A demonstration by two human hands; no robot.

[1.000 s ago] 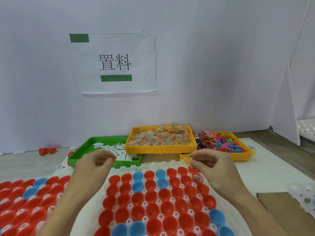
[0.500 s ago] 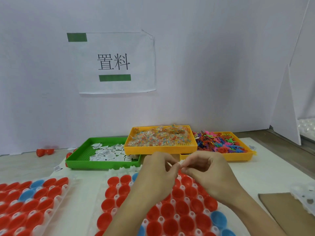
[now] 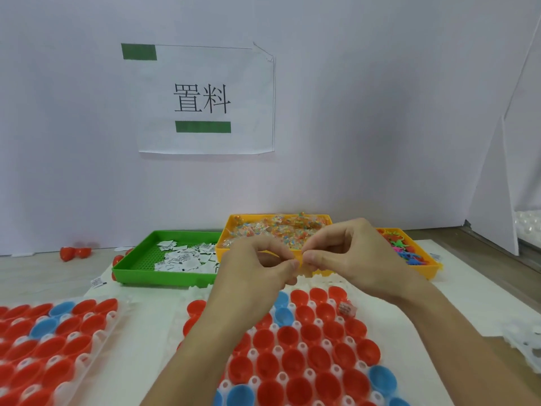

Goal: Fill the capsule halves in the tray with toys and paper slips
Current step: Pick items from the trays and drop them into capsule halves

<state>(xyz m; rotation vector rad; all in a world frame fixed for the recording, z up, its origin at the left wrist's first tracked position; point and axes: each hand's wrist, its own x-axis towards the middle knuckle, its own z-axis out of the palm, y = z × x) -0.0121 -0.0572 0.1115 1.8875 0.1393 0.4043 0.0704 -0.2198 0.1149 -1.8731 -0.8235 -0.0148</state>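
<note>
A white tray (image 3: 298, 328) of red and blue capsule halves lies in front of me. One red half at its far right holds a small packet (image 3: 347, 309). Above the tray's far edge my left hand (image 3: 254, 268) and my right hand (image 3: 354, 259) meet fingertip to fingertip. Both pinch a small pale yellowish item (image 3: 299, 262) between thumbs and forefingers. What the item is I cannot make out. The other fingers of both hands are curled.
At the back stand a green tray (image 3: 137, 266) with paper slips, a yellow tray (image 3: 328, 219) of wrapped small toys and another yellow tray (image 3: 429, 266) of coloured figures. A second capsule tray (image 3: 85, 364) lies at left. Loose red capsules (image 3: 74, 253) sit by the wall.
My left hand moved right from the green tray to meet my right hand. Both hands have since risen slightly and now pinch the small item together.
</note>
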